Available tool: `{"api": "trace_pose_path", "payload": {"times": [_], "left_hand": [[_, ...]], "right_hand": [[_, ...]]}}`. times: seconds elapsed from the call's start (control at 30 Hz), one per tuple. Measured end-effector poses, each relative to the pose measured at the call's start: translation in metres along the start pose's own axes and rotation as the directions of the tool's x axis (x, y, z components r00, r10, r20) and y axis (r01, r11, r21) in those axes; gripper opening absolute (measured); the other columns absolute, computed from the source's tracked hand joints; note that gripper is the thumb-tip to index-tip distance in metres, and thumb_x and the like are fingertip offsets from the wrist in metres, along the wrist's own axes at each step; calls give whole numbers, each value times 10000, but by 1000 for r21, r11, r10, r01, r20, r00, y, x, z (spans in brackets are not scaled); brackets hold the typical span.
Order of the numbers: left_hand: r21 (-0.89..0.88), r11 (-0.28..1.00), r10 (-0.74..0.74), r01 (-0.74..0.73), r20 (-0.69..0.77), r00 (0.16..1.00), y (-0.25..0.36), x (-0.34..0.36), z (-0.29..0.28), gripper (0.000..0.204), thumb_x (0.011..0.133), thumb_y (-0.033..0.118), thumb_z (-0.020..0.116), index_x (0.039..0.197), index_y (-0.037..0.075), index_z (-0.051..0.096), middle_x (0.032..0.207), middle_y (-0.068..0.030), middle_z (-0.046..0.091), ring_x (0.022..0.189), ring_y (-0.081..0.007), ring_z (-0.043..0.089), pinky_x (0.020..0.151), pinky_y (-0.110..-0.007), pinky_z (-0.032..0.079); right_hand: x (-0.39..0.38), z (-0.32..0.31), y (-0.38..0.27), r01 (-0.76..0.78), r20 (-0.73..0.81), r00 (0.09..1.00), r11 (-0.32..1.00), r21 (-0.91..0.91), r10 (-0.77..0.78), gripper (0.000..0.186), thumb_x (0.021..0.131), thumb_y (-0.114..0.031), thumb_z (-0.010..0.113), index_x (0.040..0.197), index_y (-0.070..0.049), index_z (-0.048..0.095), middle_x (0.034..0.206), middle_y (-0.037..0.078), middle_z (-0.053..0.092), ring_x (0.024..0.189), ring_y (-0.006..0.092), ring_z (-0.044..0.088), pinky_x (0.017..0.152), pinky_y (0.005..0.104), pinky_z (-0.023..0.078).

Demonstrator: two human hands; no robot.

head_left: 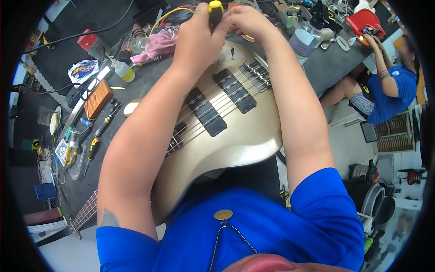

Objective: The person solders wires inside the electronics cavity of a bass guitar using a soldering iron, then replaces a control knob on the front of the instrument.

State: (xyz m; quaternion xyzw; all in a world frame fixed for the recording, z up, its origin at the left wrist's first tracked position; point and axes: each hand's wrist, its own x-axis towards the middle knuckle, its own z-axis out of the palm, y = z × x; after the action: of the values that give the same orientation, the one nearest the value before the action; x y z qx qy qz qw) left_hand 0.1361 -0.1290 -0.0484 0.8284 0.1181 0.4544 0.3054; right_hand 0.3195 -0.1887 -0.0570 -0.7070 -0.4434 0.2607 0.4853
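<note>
A gold bass guitar (253, 131) with dark pickups (206, 111) and a metal bridge (255, 75) lies on the dark workbench in front of me. Both my hands are at the far edge of its body, beyond the strings. My left hand (199, 41) is closed around a screwdriver (215, 12) with a yellow and black handle, which stands roughly upright; its tip is hidden. Right beside it, my right hand (249, 25) has its fingers drawn together close to the left thumb. Whatever those fingers pinch, if anything, is hidden.
Left on the bench lie a pink cloth (158, 45), a bottle of yellow liquid (122, 70), a wooden block (98, 99) and another screwdriver (92, 149). A clear jar (304, 41) stands right. At far right, a person (389, 90) in blue sits reaching toward a red tray (366, 22).
</note>
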Motion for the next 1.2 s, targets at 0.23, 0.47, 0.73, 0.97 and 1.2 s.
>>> {"api": "trace_pose_path", "payload": {"times": [0.23,0.47,0.73,0.97,1.2], "left_hand": [[-145,986,-80,83,27,996,-11,15,11,197,1028,177,648,1090,-8,620,866,-107,661,793,-192,628,734,-348,511],[-12,917,-393,399,152,907,-9,44,21,272,1050,259,613,1147,5,626,747,-104,668,578,-190,632,542,-345,499],[-196,960,-163,198,181,970,2,23,13,157,1016,140,674,1082,5,629,723,-48,649,610,-108,599,554,-297,481],[-75,997,22,-32,-134,991,96,36,-35,190,1028,164,663,1016,-26,670,791,-52,679,656,-105,620,603,-260,515],[245,969,-8,18,-44,999,154,33,-118,256,1049,240,637,1129,-1,669,858,-100,704,699,-139,660,681,-255,572]], "right_hand": [[-8,1,6,131,385,923,928,-349,15,290,778,-135,813,1050,-59,745,1010,41,724,1012,136,647,936,293,473],[-6,-4,-4,147,471,882,959,-242,-17,180,760,-86,810,916,-16,752,835,39,720,767,165,658,726,327,531],[3,0,15,133,460,885,986,-101,-72,156,758,-63,814,903,-25,770,841,54,740,787,170,676,730,314,523],[-11,4,0,122,403,915,948,-293,6,187,785,-120,820,953,-55,772,892,54,740,826,148,666,758,303,507],[-15,-1,3,140,333,943,934,-328,-24,172,804,-179,843,913,-59,785,851,44,704,795,132,641,722,315,487]]}}
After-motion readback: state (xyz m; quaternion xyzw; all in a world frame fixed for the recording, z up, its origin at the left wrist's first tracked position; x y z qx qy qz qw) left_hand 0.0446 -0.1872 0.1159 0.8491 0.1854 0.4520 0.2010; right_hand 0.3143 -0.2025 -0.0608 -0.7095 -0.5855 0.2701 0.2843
